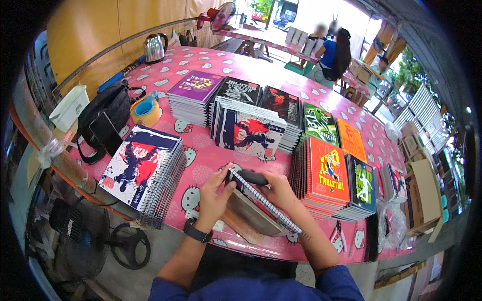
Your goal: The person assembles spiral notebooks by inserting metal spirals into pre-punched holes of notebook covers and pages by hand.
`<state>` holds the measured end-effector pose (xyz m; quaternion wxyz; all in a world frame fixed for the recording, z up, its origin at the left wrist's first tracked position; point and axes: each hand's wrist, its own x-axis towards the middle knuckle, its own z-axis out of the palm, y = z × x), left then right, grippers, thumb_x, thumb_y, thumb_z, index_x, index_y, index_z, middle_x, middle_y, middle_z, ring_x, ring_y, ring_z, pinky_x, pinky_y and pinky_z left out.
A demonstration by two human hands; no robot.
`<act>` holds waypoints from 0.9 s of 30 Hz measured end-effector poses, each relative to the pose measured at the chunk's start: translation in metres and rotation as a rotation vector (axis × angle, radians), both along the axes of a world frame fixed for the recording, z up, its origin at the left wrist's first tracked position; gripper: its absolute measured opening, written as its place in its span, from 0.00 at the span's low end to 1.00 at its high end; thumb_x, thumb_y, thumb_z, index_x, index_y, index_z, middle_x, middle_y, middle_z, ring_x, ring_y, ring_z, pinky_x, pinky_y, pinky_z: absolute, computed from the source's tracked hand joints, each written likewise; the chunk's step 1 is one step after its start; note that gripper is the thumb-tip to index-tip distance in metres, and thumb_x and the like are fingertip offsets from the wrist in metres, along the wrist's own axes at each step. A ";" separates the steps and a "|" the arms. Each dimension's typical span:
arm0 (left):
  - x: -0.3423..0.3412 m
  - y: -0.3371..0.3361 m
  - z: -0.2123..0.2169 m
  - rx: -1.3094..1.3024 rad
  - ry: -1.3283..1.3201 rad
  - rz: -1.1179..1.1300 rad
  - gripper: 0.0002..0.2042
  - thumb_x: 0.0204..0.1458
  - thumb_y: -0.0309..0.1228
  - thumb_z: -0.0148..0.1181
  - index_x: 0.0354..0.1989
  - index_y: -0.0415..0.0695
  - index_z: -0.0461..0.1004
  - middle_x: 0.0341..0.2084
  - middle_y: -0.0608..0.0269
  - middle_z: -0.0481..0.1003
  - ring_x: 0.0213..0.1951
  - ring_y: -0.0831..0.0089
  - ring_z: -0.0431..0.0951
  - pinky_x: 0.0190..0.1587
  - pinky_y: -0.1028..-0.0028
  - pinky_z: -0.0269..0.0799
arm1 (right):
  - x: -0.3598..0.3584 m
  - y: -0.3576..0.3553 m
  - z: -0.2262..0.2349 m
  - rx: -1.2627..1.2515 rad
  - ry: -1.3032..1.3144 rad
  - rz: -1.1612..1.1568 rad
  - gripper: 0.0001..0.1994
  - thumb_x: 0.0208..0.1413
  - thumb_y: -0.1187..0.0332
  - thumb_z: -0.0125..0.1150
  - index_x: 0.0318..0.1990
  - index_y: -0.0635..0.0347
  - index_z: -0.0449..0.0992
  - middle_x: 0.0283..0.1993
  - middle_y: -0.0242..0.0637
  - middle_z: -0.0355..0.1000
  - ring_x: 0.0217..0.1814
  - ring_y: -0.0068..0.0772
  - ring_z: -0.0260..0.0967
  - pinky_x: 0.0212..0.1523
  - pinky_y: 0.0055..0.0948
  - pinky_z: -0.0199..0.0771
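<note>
At the lower centre of the frame, my left hand [215,193] and right hand [277,193] are both curled closed around a spiral-bound notebook [261,200] stood on edge at the near rim of the pink cartoon-cat tablecloth [201,150], its wire spine running diagonally between my fingers. Left of them lies a stack of red, white and blue notebooks [143,173], and right a stack with orange covers [326,175]. Farther back sit more notebook stacks [241,118], a black bag [103,118], tape rolls [146,111] and, upper left, a steel kettle [154,47].
</note>
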<state>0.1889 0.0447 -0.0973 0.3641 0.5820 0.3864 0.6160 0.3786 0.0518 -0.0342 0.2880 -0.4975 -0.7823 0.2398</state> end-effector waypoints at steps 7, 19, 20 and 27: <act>0.007 -0.014 0.061 0.049 0.033 -0.111 0.13 0.44 0.21 0.61 0.41 0.39 0.73 0.33 0.59 0.74 0.39 0.71 0.74 0.43 0.75 0.67 | 0.011 -0.049 0.070 -0.043 0.263 0.123 0.24 0.48 0.70 0.62 0.54 0.61 0.65 0.51 0.46 0.66 0.51 0.43 0.66 0.50 0.34 0.68; 0.042 -0.047 0.098 0.332 0.139 -0.196 0.12 0.37 0.18 0.63 0.33 0.41 0.74 0.30 0.61 0.75 0.31 0.71 0.76 0.34 0.75 0.71 | 0.017 -0.089 0.084 0.528 0.092 -0.015 0.12 0.45 0.69 0.64 0.35 0.63 0.70 0.31 0.41 0.65 0.34 0.42 0.65 0.34 0.36 0.67; 0.041 -0.048 0.096 0.323 0.146 -0.175 0.12 0.37 0.18 0.63 0.33 0.41 0.74 0.30 0.61 0.75 0.31 0.71 0.76 0.34 0.75 0.71 | 0.015 -0.089 0.083 0.520 0.102 0.006 0.12 0.45 0.69 0.64 0.35 0.63 0.70 0.31 0.41 0.65 0.34 0.42 0.65 0.34 0.36 0.67; 0.044 -0.045 0.097 0.324 0.331 -0.215 0.10 0.44 0.23 0.60 0.37 0.42 0.74 0.31 0.58 0.75 0.34 0.65 0.76 0.36 0.71 0.70 | 0.022 -0.096 0.073 0.484 -0.030 -0.025 0.20 0.43 0.67 0.66 0.43 0.64 0.70 0.38 0.43 0.68 0.41 0.43 0.67 0.40 0.34 0.69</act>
